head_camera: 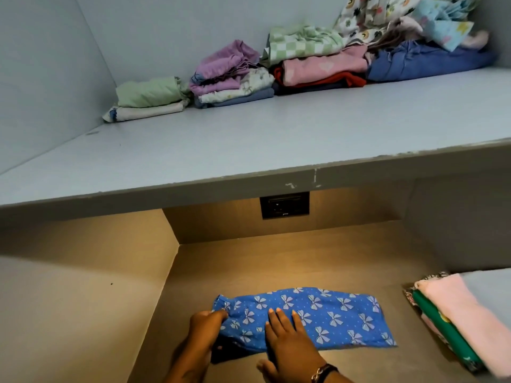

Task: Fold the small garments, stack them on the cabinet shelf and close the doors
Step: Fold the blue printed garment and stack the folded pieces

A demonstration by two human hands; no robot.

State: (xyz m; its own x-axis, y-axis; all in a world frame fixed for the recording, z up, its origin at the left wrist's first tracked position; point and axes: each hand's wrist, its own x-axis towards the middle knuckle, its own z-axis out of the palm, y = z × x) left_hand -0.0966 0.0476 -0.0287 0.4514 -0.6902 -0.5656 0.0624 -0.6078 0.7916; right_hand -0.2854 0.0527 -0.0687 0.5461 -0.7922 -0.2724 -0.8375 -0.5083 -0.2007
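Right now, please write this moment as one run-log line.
step: folding | left hand: grips end of blue bow-print garment | right hand: presses it flat | shelf: folded stacks present

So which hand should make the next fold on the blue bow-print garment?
Probably left. The left hand grips the left end of the blue garment, placed to carry it over. The right hand lies flat on the middle, better as the anchor.

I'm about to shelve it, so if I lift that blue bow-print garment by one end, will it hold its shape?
Probably not: the blue bow-print garment lies thin and wavy-edged, so it would likely droop and crumple. It looks light, probably easy one-handed.
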